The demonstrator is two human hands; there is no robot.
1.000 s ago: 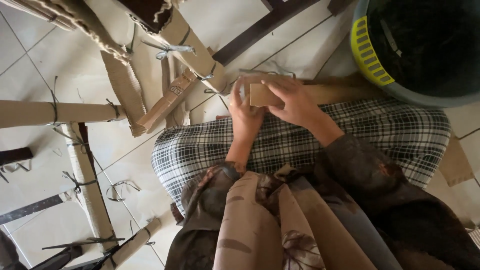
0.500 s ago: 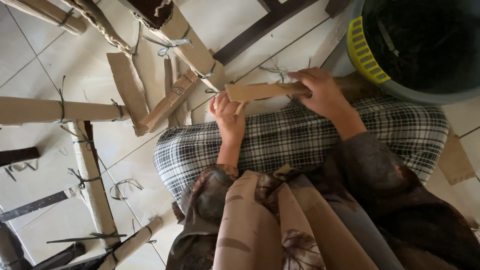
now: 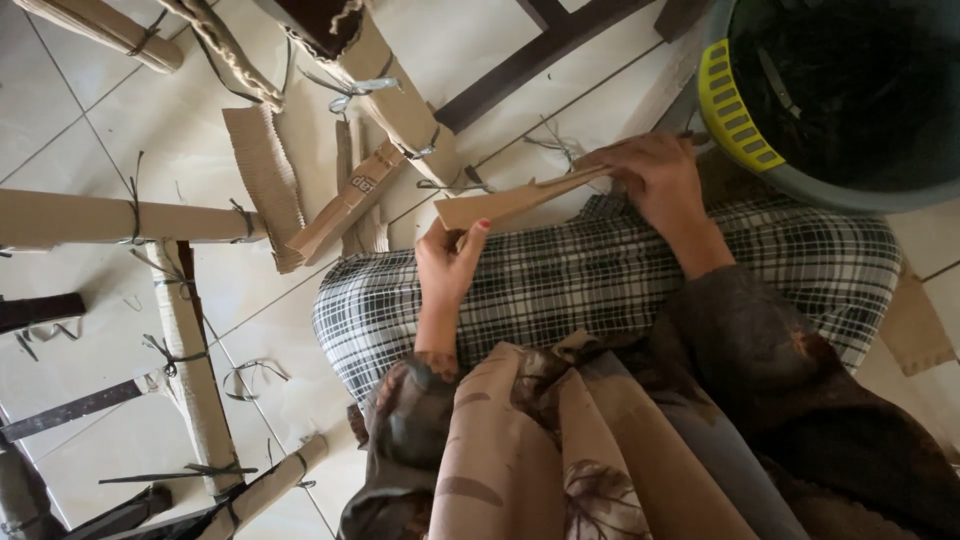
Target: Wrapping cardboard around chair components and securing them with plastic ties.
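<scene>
Both grips on the folded cardboard strip (image 3: 515,198), held over my checked lap (image 3: 600,280). Left hand (image 3: 447,262) pinches its near end, right hand (image 3: 655,178) clamps the far end beside the dark bin (image 3: 800,180). Cardboard-wrapped chair legs (image 3: 110,218) on the tiled floor (image 3: 160,140).

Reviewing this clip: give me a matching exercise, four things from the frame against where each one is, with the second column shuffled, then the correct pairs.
Column one:
1. flat cardboard strip
2. dark bin with a yellow grille
3. corrugated cardboard piece
4. checked cloth

Column two:
a. lying loose on the tiled floor, upper left
b. draped over the person's lap
c. held between the left hand and the right hand
d. standing at the top right corner

Pairs: 1-c, 2-d, 3-a, 4-b.
</scene>
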